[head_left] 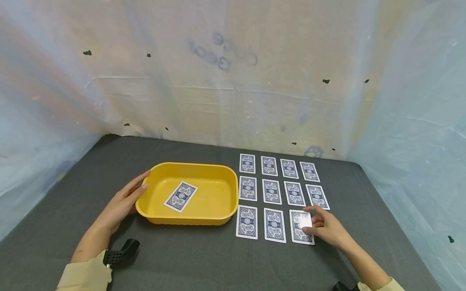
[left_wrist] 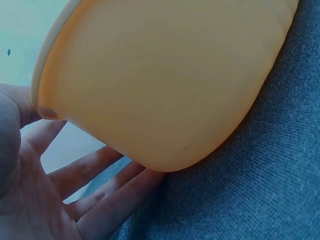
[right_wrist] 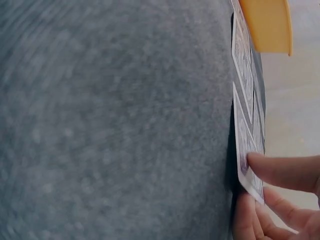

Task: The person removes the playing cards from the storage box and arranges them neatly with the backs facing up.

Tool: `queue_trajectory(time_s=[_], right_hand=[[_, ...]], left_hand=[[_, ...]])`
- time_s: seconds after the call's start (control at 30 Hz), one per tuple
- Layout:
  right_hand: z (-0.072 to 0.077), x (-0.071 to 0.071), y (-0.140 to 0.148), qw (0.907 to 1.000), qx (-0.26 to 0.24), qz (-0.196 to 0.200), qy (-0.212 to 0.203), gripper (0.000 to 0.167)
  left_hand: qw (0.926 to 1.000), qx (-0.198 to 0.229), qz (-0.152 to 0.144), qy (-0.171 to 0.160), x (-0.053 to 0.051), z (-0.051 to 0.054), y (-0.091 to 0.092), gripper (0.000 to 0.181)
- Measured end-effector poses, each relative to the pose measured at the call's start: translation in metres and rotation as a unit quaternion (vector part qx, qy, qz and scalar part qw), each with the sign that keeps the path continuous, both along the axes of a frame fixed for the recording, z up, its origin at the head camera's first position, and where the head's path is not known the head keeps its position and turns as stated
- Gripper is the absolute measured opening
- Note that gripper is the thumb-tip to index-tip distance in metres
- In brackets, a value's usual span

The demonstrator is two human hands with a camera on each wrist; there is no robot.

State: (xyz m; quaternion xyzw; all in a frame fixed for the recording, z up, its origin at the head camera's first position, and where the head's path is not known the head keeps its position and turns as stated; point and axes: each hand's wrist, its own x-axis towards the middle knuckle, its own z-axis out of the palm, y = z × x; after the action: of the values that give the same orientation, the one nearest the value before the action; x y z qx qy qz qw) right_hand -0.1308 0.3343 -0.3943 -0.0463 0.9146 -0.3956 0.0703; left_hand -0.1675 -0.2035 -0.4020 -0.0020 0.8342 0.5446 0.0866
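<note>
A yellow plastic tray (head_left: pixel 204 221) stands on the dark cloth left of centre. My left hand (head_left: pixel 121 202) holds its left end, thumb over the rim and the other fingers along the outer wall (left_wrist: pixel 150 90). One patterned playing card (head_left: pixel 181 197) lies back up and slanted inside the tray. At the right, my right hand (head_left: pixel 325 226) pinches the near-right playing card (head_left: pixel 300 228) by its right edge. In the right wrist view the thumb (right_wrist: pixel 280 170) presses on top of that card (right_wrist: pixel 242 135) while fingers reach under its edge, which is slightly raised.
Several more face-down cards (head_left: pixel 271 191) lie in three rows right of the tray, the leftmost close to its wall. Dark cloth (head_left: pixel 189 258) covers the table. Pale sheeting (head_left: pixel 225 101) hangs behind and at both sides. Black wrist devices (head_left: pixel 121 252) sit at both cuffs.
</note>
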Motion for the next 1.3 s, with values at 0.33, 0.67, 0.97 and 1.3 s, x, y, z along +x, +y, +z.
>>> queue_trajectory(time_s=[0.33, 0.67, 0.97, 1.3], right_hand=[[-0.002, -0.002, -0.002, 0.9974, 0.062, -0.033, 0.019, 0.055], [-0.001, -0.003, -0.002, 0.9973, 0.068, -0.018, 0.018, 0.055], [0.005, -0.007, -0.008, 0.9959, 0.084, -0.029, 0.017, 0.048], [0.026, -0.018, -0.030, 0.9985, 0.042, -0.033, 0.015, 0.047]], left_hand=[[1.0000, -0.002, 0.000, 0.001, 0.001, 0.001, 0.001, 0.064], [1.0000, -0.002, 0.001, 0.000, 0.001, 0.001, 0.002, 0.065], [1.0000, 0.002, -0.002, -0.001, 0.001, 0.001, 0.000, 0.066], [1.0000, 0.002, 0.000, 0.001, 0.000, 0.001, 0.001, 0.066]])
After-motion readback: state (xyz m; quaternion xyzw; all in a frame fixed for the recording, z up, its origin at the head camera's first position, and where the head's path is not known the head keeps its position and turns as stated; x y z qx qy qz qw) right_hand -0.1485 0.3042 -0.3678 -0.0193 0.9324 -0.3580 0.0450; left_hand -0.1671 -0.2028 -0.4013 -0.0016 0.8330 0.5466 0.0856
